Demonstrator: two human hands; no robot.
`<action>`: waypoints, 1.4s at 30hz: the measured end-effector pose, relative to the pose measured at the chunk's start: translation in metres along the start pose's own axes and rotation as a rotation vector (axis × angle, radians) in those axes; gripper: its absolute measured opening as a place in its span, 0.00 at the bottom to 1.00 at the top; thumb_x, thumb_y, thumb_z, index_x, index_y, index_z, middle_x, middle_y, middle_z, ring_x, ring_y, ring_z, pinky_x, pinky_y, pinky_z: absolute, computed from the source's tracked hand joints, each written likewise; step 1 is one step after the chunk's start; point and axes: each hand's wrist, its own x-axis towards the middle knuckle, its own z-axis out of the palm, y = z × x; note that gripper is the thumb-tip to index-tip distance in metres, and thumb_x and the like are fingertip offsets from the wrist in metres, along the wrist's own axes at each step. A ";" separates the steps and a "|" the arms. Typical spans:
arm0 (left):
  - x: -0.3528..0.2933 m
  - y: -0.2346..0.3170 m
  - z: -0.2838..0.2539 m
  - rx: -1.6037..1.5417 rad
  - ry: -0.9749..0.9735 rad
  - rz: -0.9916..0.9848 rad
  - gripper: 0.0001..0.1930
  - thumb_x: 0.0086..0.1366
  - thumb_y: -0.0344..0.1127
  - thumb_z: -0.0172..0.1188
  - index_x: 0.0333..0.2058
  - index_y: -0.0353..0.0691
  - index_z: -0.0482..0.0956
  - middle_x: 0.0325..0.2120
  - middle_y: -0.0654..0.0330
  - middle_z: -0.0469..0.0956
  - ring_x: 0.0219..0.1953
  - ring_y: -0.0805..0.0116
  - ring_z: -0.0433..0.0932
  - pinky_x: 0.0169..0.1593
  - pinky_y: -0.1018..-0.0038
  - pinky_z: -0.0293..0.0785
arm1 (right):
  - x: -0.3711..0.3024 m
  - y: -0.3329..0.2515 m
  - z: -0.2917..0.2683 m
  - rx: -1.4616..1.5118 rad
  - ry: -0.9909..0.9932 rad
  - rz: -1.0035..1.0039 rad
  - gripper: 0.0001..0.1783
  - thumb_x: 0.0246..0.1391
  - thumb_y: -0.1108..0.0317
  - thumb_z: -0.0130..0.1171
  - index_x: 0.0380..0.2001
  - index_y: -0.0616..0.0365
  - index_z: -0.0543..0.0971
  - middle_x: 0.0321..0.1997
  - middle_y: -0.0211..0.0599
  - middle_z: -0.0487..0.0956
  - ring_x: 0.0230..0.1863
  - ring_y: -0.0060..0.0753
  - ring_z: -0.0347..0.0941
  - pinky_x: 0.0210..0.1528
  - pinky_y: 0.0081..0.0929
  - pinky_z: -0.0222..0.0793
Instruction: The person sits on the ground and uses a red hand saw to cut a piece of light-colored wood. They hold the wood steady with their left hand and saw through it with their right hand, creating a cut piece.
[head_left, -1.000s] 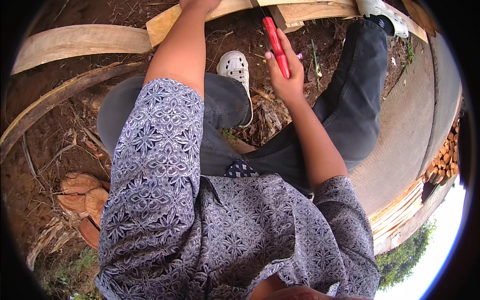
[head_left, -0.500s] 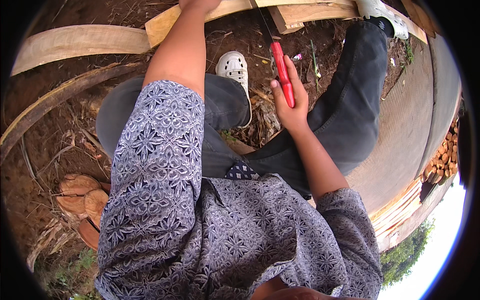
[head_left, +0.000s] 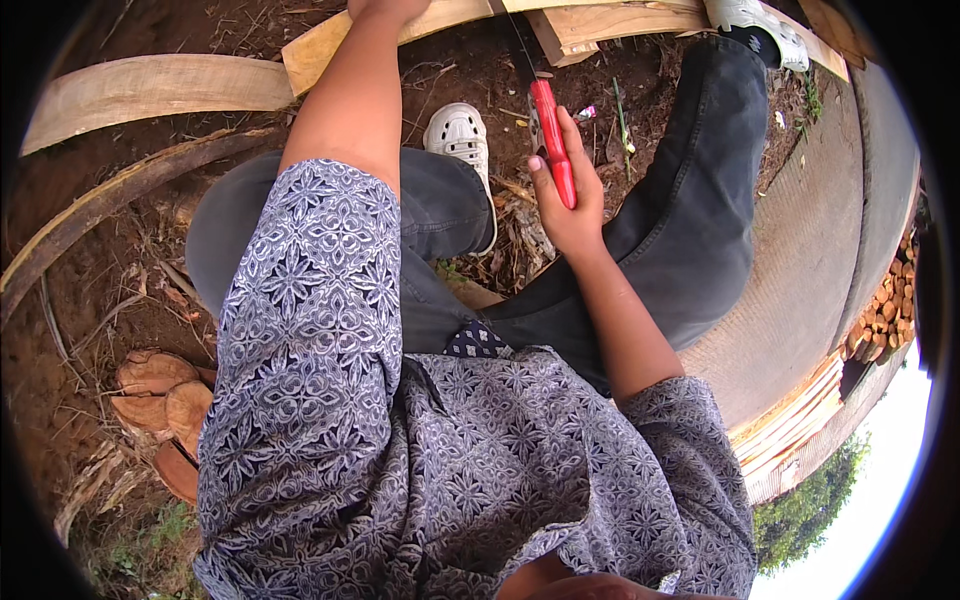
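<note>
My right hand (head_left: pixel 574 205) is wrapped round the red handle of a saw (head_left: pixel 553 140), its thumb lying along the handle's left side. The dark narrow blade points away from me and meets a pale wooden plank (head_left: pixel 455 16) at the upper edge of the view, where the blade's far end goes out of sight. My left hand (head_left: pixel 392 8) is on the same plank, left of the blade. The upper edge cuts off its fingers, so their grip is hidden.
A shorter wood piece (head_left: pixel 575 40) lies beside the blade. My white clogs (head_left: pixel 458 138) are on the brown soil. Left are a curved board (head_left: pixel 165 92), a bark-edged strip (head_left: pixel 120 190) and cut wood chunks (head_left: pixel 160 395). Stacked wood (head_left: pixel 885 310) stands at the right.
The whole view has shifted slightly left. My right hand and the saw sit a little farther left and away from me; my left hand stays at the plank.
</note>
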 end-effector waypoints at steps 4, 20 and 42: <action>-0.001 -0.001 -0.002 0.009 -0.008 -0.003 0.32 0.73 0.55 0.38 0.46 0.35 0.86 0.48 0.43 0.84 0.55 0.45 0.81 0.59 0.52 0.74 | -0.005 -0.007 -0.003 0.011 0.006 0.003 0.36 0.65 0.74 0.60 0.74 0.55 0.64 0.64 0.45 0.79 0.55 0.23 0.75 0.57 0.24 0.70; 0.006 -0.001 -0.001 -0.015 -0.002 -0.001 0.32 0.73 0.55 0.39 0.47 0.35 0.86 0.50 0.43 0.83 0.56 0.45 0.80 0.60 0.53 0.74 | 0.033 0.005 0.002 0.073 -0.068 0.045 0.36 0.65 0.74 0.60 0.74 0.57 0.63 0.70 0.50 0.73 0.69 0.34 0.69 0.68 0.29 0.63; 0.005 -0.004 0.000 -0.032 0.054 -0.003 0.32 0.73 0.55 0.38 0.45 0.35 0.86 0.48 0.43 0.83 0.54 0.46 0.81 0.59 0.52 0.74 | 0.016 -0.011 -0.020 0.082 -0.064 0.054 0.38 0.63 0.77 0.60 0.75 0.57 0.63 0.53 0.31 0.79 0.48 0.19 0.73 0.54 0.21 0.71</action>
